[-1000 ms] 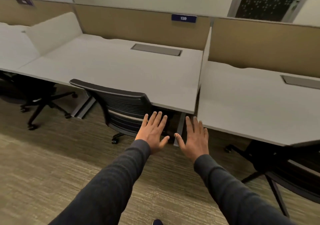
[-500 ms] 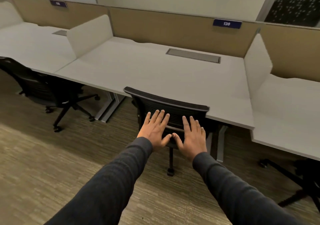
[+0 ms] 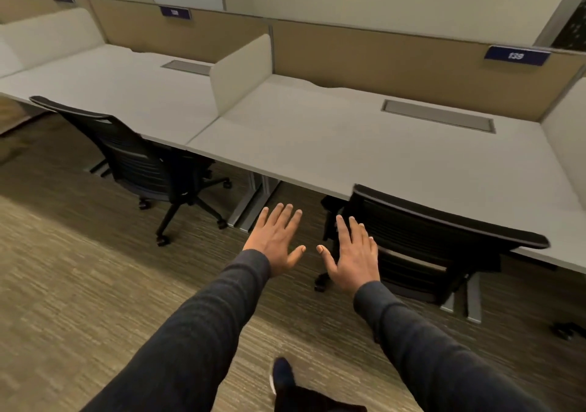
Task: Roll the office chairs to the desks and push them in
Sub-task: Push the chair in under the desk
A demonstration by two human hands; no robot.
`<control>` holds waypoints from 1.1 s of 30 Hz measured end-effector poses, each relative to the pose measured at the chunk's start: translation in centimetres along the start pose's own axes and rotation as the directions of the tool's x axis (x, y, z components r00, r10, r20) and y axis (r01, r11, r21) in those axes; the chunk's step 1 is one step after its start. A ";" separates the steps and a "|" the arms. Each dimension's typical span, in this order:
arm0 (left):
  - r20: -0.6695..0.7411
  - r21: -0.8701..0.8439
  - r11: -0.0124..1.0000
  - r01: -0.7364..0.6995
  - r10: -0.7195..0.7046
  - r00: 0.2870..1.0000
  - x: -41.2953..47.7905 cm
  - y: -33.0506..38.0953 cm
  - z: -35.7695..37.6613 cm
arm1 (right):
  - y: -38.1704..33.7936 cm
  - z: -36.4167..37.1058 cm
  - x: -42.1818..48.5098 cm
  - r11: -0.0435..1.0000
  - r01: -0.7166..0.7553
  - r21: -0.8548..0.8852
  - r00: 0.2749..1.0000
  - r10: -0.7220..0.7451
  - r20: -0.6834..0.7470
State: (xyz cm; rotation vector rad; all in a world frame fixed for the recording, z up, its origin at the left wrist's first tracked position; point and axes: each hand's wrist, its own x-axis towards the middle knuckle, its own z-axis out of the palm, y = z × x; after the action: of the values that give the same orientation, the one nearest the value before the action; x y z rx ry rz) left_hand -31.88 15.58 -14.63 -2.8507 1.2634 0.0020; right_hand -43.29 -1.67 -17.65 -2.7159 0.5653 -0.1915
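A black mesh office chair stands tucked under the white desk at the right, its backrest at the desk's front edge. A second black office chair sits at the left desk, partly under it, its wheeled base out on the carpet. My left hand is held out flat, fingers spread, over the floor between the two chairs. My right hand is also flat and empty, in front of the right chair's left side; I cannot tell whether it touches the chair.
Beige divider panels separate the desks, with tan back panels and blue number plates behind. Grey desk legs stand between the chairs. My shoe is on the carpet below. Another chair's caster shows at the far right.
The view has swung left: the pushed-in chair has shifted to the right of the frame and the left chair has come nearer. Both hands stay flat and empty.
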 end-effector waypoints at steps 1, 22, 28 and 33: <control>-0.001 0.000 1.000 0.008 -0.008 1.000 0.0 -1.8 0.3 | -1.6 0.8 1.0 1.000 0.007 0.002 1.000 -0.007 0.004; 0.042 0.023 1.000 -0.007 0.006 0.999 9.3 -42.3 2.7 | -32.4 16.0 26.7 0.999 0.005 0.038 0.999 -0.007 0.043; 0.027 -0.015 0.999 -0.052 0.052 0.998 11.1 -52.2 2.6 | -40.9 19.8 32.0 0.999 -0.024 0.021 1.000 0.024 0.006; 0.011 0.000 0.993 -0.121 0.121 0.993 11.7 -63.1 2.3 | -50.1 23.3 35.8 0.998 -0.061 0.022 0.998 0.062 -0.028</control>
State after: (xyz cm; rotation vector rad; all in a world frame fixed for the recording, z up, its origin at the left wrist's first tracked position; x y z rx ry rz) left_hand 22.74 49.35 -15.69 -2.7643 1.4308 0.0197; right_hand 12.05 33.97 -18.51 -2.6749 0.6506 -0.2203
